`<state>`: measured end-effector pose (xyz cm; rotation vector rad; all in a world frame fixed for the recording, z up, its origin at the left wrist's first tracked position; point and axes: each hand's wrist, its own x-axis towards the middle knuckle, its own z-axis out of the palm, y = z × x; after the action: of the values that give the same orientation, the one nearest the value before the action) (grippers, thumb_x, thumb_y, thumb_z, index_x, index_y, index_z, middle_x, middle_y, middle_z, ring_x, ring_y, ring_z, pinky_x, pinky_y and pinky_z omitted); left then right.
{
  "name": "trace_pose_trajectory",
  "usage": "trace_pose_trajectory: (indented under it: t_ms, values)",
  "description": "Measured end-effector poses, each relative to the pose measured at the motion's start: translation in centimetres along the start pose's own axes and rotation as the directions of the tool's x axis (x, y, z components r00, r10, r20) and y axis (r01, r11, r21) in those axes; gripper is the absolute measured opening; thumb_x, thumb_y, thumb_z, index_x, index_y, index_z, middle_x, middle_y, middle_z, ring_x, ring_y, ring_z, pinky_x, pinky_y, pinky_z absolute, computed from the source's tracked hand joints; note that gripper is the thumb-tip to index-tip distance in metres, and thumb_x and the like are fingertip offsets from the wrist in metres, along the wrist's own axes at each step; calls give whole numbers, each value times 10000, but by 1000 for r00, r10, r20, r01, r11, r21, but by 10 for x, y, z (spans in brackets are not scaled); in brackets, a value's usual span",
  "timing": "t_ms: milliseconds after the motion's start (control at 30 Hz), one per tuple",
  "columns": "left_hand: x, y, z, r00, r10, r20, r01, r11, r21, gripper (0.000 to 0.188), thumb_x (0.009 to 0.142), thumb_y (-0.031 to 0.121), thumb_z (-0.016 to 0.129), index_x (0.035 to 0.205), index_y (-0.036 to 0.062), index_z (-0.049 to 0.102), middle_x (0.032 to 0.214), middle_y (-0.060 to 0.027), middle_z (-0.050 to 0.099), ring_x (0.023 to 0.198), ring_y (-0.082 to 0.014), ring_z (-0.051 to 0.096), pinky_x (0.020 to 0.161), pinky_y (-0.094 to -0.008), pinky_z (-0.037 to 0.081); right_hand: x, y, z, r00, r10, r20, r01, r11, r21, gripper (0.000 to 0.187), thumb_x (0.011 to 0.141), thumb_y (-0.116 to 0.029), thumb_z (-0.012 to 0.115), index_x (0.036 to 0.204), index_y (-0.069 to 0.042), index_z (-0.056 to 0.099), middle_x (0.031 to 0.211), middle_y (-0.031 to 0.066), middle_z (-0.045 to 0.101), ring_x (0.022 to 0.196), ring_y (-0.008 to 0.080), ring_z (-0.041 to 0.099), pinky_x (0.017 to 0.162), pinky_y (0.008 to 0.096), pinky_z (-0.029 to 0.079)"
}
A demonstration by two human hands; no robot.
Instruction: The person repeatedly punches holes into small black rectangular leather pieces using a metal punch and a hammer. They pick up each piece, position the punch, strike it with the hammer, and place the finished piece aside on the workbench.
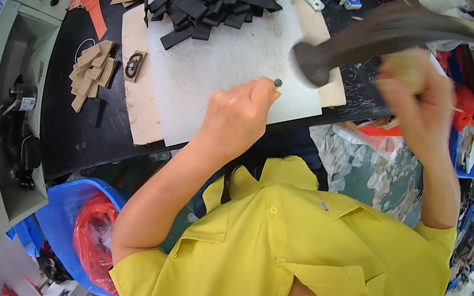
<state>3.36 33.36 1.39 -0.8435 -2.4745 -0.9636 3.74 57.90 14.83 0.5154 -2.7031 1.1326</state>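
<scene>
Wht board (185, 85): L hand (239, 111) curled round metal rod (278, 83), R hand (422, 99) gripping hammer (375, 40).

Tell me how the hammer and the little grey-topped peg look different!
The hammer is big and dark, but the peg shows only a small, round grey top. The hammer is raised in the right hand, while the peg is pinched in the left hand. The hammer looks blurry, while the peg looks much sharper. Both are held in a hand.

Head-worn fisheye, facing steeply downward
</scene>
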Motion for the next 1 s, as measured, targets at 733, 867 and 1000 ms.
trace_pose_trajectory:
  t_ms: [733, 867, 1000]
  values:
    - [-11, -4, 5, 926, -375, -31, 333, 856, -395, 73, 987, 43, 564, 980, -29, 556, 852, -139, 696, 697, -196, 702, 627, -288, 566, -28, 47, 64, 933, -95, 348, 265, 833, -485, 315, 784, -220, 755, 921, -121, 489, 689, 49, 566, 637, 271, 627, 507, 391, 460]
    - [-10, -3, 4, 757, -649, 73, 509, 515, -690, 145, 1033, 89, 506, 1052, -53, 530, 951, -176, 705, 852, -184, 711, 802, -297, 602, -28, 44, 62, 922, -56, 383, 265, 813, -518, 326, 780, -214, 760, 933, -123, 487, 695, 50, 556, 630, 273, 620, 503, 393, 457]
    - [-8, -2, 7, 793, -606, 56, 490, 581, -650, 138, 1014, 82, 554, 1028, -55, 565, 933, -164, 706, 851, -179, 710, 783, -265, 585, -26, 42, 64, 932, -96, 350, 275, 815, -510, 334, 775, -205, 765, 931, -121, 482, 689, 52, 546, 621, 279, 611, 495, 400, 453]
